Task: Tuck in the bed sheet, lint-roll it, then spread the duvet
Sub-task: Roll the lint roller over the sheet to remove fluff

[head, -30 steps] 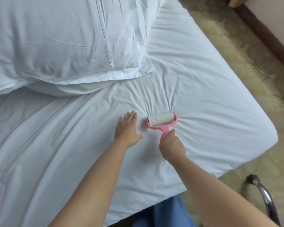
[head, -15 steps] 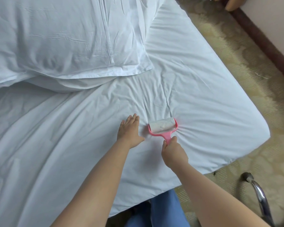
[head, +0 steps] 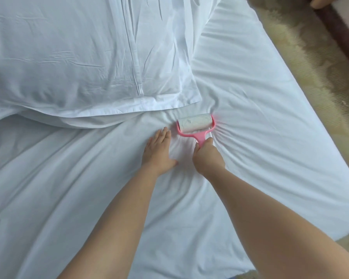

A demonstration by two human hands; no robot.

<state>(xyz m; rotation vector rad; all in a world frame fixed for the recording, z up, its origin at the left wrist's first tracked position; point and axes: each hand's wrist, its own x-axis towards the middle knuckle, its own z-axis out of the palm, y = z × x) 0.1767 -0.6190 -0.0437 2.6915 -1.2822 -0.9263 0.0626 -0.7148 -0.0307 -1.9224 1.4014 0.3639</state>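
A white bed sheet [head: 270, 121] covers the mattress, creased around the roller. The pink lint roller [head: 195, 124] lies with its white sticky drum on the sheet, just below the corner of the pillow. My right hand [head: 208, 158] grips its pink handle. Beside it, my left hand [head: 158, 152] presses flat on the sheet, fingers straight, a little left of the drum. No duvet is visible.
Two stacked white pillows [head: 85, 57] fill the upper left, their corner close to the roller. The bed's right edge drops to a patterned beige carpet [head: 314, 63]. A dark wooden skirting board [head: 338, 31] runs along the wall at the top right.
Both hands and the roller have moved up the sheet toward the pillow. The camera has leaned in closer over the bed, so the chair arm at lower right is out of view.
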